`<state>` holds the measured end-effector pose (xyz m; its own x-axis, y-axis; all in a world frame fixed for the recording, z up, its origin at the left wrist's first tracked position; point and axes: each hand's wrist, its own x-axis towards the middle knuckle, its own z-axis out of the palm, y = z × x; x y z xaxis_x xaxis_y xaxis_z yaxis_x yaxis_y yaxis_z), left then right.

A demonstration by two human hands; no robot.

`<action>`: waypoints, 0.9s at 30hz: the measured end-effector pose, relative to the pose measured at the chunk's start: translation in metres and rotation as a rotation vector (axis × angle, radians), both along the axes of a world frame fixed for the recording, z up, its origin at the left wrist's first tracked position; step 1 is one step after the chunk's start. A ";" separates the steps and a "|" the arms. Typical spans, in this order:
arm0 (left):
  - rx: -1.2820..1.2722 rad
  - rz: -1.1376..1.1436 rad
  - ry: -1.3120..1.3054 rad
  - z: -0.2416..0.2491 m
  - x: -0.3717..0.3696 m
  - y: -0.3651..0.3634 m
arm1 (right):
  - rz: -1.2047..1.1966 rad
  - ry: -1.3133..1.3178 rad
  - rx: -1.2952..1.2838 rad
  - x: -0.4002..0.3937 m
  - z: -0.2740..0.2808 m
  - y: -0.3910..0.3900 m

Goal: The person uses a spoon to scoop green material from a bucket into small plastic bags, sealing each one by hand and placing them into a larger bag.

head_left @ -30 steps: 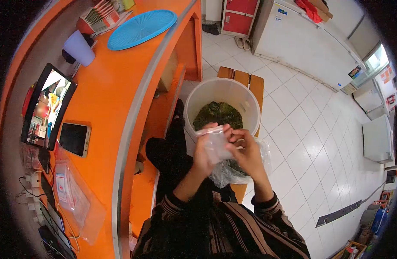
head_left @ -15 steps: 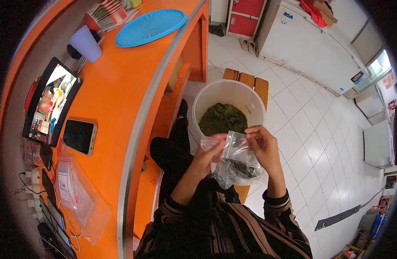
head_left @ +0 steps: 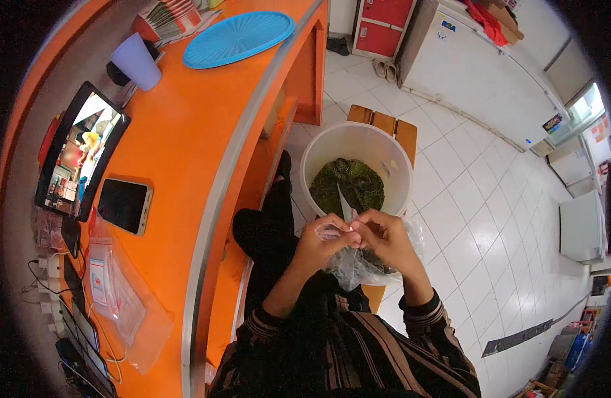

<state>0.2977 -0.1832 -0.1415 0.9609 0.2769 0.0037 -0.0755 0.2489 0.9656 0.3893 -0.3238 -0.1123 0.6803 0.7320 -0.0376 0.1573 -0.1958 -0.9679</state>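
Observation:
Both hands meet in front of a white bucket that stands on a wooden bench and has green leafy stuff in its bottom. My left hand pinches one side of a small clear plastic bag. Fingertips of my right hand touch those of the left at the bag's edge, closed on it too. The bag is seen nearly edge-on, its upper corner pointing at the bucket. Below the hands lies crumpled clear plastic, partly hidden by them.
On the left, an orange counter bears a blue lid, a purple cup, a phone, a monitor and plastic bags. White chest freezers stand beyond the tiled floor.
My hands have come together, the right one moving left and down. The small bag, spread flat between them before, is now turned edge-on. The view has shifted slightly.

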 end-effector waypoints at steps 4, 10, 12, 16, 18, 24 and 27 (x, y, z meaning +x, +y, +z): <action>-0.107 -0.081 0.222 -0.002 -0.001 0.002 | 0.179 0.138 0.003 0.009 -0.001 -0.009; 0.803 0.263 -0.044 0.005 0.002 -0.003 | -0.128 -0.569 -0.259 -0.007 -0.010 0.002; 0.817 0.248 -0.093 0.003 0.006 -0.006 | -0.248 -0.671 -0.171 -0.008 -0.006 0.009; 0.999 0.069 -0.138 -0.012 0.002 -0.007 | -0.288 -0.582 -0.131 -0.002 -0.008 0.009; 1.010 0.085 -0.141 -0.010 0.004 0.000 | -0.339 -0.436 -0.102 0.009 -0.013 0.008; 0.993 0.079 -0.241 0.018 0.010 0.006 | 0.081 0.068 0.021 0.024 -0.005 0.014; 1.057 0.108 -0.234 -0.010 0.012 0.025 | 0.280 0.074 -0.043 0.039 0.011 0.030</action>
<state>0.3096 -0.1580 -0.1513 0.8764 0.1091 0.4691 -0.2568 -0.7181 0.6468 0.4281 -0.2937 -0.1012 0.4464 0.8875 -0.1142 0.1403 -0.1955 -0.9706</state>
